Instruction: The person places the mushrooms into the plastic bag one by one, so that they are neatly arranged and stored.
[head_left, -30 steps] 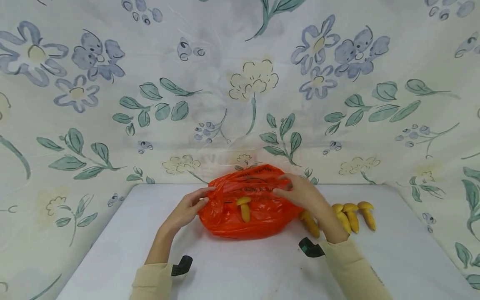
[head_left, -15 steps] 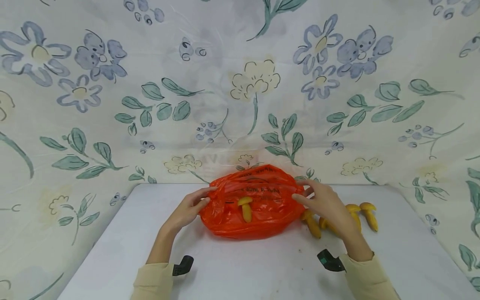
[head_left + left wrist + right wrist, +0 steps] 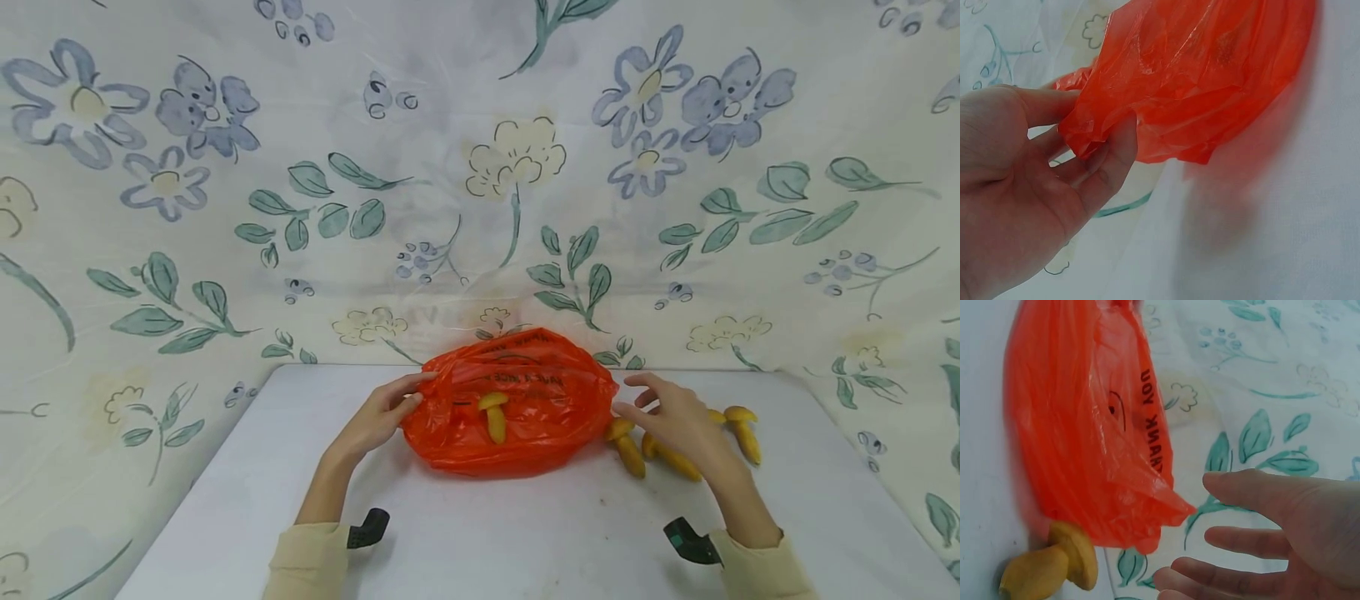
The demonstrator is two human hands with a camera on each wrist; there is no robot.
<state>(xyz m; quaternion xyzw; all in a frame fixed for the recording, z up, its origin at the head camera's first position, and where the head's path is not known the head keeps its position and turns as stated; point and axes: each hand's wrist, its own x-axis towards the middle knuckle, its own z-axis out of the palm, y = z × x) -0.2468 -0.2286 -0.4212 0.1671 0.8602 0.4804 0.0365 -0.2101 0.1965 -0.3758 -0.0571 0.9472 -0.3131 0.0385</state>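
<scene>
A red plastic bag (image 3: 555, 425) with dark print lies crumpled at the middle of the table's far side. One yellow mushroom (image 3: 495, 419) rests on the red plastic. My left hand (image 3: 378, 421) pinches the bag's left edge; in the left wrist view the plastic (image 3: 1197, 81) passes between thumb and fingers. Just off the bag's right end, my right hand (image 3: 678, 425) is spread with nothing in it. The right wrist view shows a small gap between its fingertips and the bag's corner. A yellow mushroom (image 3: 627, 447) lies beside that end, and others are partly behind the right hand.
More yellow mushrooms (image 3: 745, 437) lie on the right part of the white table (image 3: 525, 533). Floral cloth (image 3: 450, 208) hangs behind the table's far edge. A small dark device (image 3: 690, 542) is on each wrist.
My right hand has moved right, from over the bag to its right edge and then off it. The bag's right side now spreads farther out. My left hand keeps its hold.
</scene>
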